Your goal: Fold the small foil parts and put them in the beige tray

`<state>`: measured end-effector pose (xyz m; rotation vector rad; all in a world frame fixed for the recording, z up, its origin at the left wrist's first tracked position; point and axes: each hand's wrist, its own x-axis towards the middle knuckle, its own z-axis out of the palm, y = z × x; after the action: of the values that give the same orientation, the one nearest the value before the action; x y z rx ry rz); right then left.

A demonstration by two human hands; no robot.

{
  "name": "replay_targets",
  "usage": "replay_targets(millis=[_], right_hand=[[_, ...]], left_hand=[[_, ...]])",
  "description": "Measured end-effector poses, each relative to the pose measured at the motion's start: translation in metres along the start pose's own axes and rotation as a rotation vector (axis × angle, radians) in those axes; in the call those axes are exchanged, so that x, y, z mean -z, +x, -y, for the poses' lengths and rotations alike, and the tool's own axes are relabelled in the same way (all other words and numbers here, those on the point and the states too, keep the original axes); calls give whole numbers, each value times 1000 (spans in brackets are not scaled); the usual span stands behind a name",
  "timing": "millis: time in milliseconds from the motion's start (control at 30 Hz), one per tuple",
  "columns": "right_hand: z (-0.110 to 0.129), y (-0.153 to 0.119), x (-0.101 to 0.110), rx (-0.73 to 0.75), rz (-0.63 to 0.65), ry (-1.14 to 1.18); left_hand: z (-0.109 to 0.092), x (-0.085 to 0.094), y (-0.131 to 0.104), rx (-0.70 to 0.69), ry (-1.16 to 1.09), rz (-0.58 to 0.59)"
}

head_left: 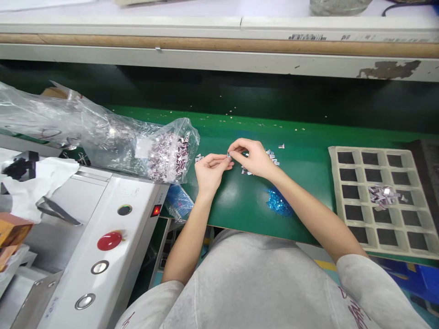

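My left hand (pixel 211 172) and my right hand (pixel 253 157) meet over the green table. Between their fingertips is a small shiny metallic piece (pixel 228 155), pinched from both sides; its exact kind is too small to make out. Under and behind my right hand lies a loose pile of similar small pieces (pixel 272 157), partly covered by the hand. A few more pieces (pixel 199 157) rest just left of my left hand. Nearer my body, beside my right forearm, is a heap of blue shiny bits (pixel 279 202).
Clear plastic bags (pixel 169 155) of small metallic parts lie at left. A white machine (pixel 113 219) with a red button (pixel 109 241) stands below them. On the right is a pale compartment tray (pixel 338 196) with a heap of parts (pixel 384 195). A shelf (pixel 219 55) spans the back.
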<state>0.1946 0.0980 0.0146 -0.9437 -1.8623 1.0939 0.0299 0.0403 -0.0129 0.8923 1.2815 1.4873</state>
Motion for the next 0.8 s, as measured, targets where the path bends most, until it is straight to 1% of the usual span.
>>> replay_targets(millis=[133, 267, 433, 500, 567, 633, 700, 733, 800], right_hand=[[-5, 0, -2, 21, -11, -7], [-8, 0, -3, 2, -15, 1], [-8, 2, -1, -51, 68, 90], [-6, 3, 2, -46, 73, 102], [-5, 3, 9, -44, 69, 70], [-4, 4, 17, -82, 98, -11], [-5, 3, 24, -138, 160, -135], [-6, 2, 27, -162, 186, -203], [-9, 2, 31, -188, 219, -317]], left_hand=[[-1, 1, 0, -2, -4, 6], [-2, 2, -1, 2, 10, 24], [2, 2, -2, 16, 35, 75], [2, 7, -1, 10, 74, 105], [0, 18, 3, -52, 215, 115], [-6, 35, 9, -183, 486, 87], [-11, 54, 16, -327, 798, 55], [-12, 63, 20, -376, 920, 54], [-12, 76, 28, -444, 1069, 75]])
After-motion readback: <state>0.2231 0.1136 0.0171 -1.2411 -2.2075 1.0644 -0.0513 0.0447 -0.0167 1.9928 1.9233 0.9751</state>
